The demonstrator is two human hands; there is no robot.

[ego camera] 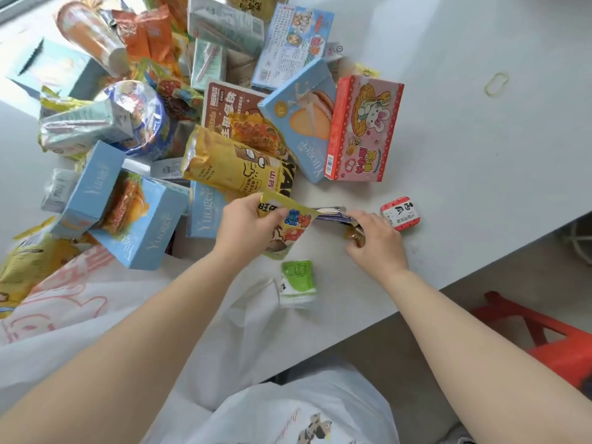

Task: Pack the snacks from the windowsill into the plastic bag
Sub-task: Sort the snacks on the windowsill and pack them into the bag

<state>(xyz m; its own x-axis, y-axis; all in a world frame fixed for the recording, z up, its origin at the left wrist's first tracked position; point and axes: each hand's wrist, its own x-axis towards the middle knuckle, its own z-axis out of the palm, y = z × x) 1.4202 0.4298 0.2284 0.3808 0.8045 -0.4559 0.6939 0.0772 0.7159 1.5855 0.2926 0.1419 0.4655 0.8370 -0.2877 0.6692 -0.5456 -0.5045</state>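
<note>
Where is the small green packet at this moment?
In the head view, the small green packet lies on the white windowsill near its front edge, between the two forearms, just below the yellow snack bag.

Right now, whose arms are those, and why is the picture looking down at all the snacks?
The arms belong to a person wearing a camera on their head, so this one picture shows what they see looking down. No machine is here, only two bare hands. On the white windowsill surface lies a heap of snacks: pale blue biscuit boxes, a red and pink box with a bunny drawing, a small red and white packet, a small green and white packet and a yellow rubber band. The left hand and the right hand both have a grip on one yellow cartoon snack bag. The white plastic bag waits below, near the person's lap.
</note>
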